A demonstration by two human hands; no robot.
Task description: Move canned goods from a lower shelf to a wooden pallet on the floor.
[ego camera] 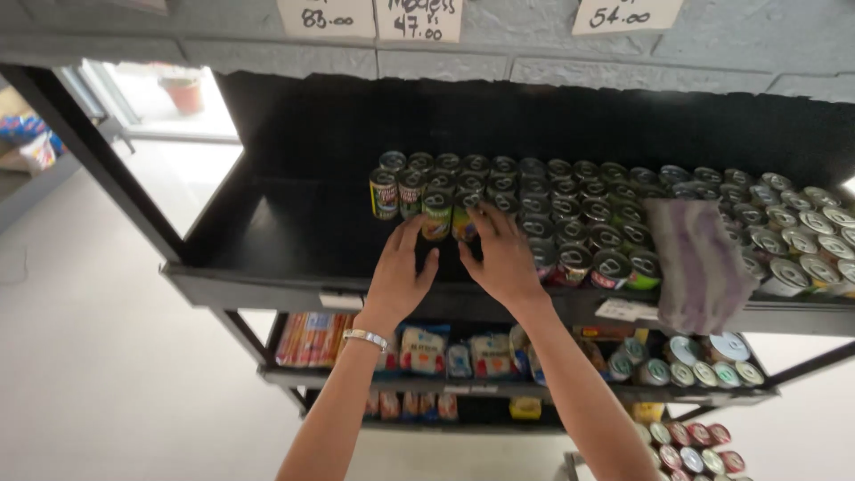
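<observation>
Black metal makes the big shelf [294, 267], and both hands reach over its front edge. Rows of small round cans [570, 200] stand on it, all upright with their shiny tops up, packed close and running off to the right of the hands. A striped cloth [699, 263] lies on top of the cans further right and hangs over the edge.

Two cans stand at the front of the rows, just past the fingertips. One is a yellow and green can [437, 214], and it stands just ahead of the left hand [398, 276]. Beside it is a can with a blue and yellow label [464, 216], just ahead of the right hand [505, 258]. Each hand is nearest its own can (they sit side by side, touching).

Both hands lie flat and open with the fingers spread, and neither is wrapped around a can. The fingertips are at the foot of the cans, but I cannot tell if they touch. A silver bracelet [366, 338] is on the left wrist.
</observation>
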